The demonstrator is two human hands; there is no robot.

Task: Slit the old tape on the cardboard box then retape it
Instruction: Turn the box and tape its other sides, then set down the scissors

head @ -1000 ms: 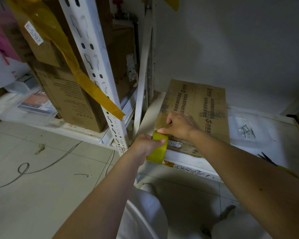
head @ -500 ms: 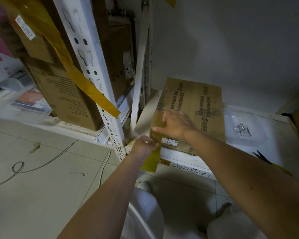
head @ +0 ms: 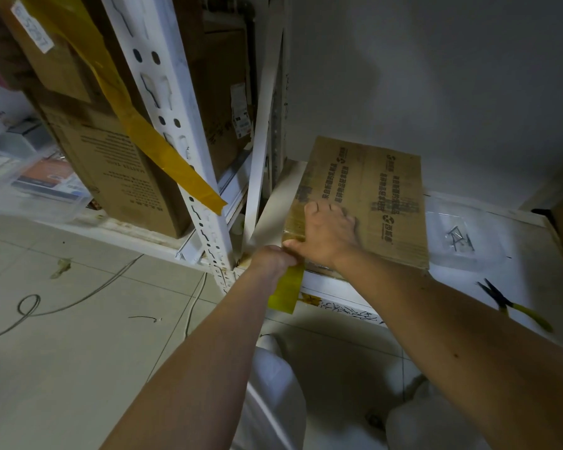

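Note:
A flat cardboard box (head: 374, 193) with printed text lies on a white shelf (head: 338, 287), its near left corner at the shelf's front edge. My right hand (head: 327, 232) presses on that corner with fingers spread flat and the thumb along the box edge. My left hand (head: 272, 259) is just left of and below the thumb, gripping yellow tape (head: 285, 289) that hangs down past the shelf front. Whether the tape's upper end sticks to the box is hidden by my hands.
Yellow-handled pliers (head: 509, 305) and a clear bag of nails (head: 459, 238) lie on the shelf to the right. A white slotted upright (head: 176, 141) carrying a loose yellow tape strip (head: 163, 151) stands left, with tall cardboard boxes (head: 117, 170) behind. A cable (head: 88, 297) trails on the tiled floor.
My left hand has lowered the yellow tape from the box corner to below the shelf's front edge. My right hand has stayed pressed on the box corner.

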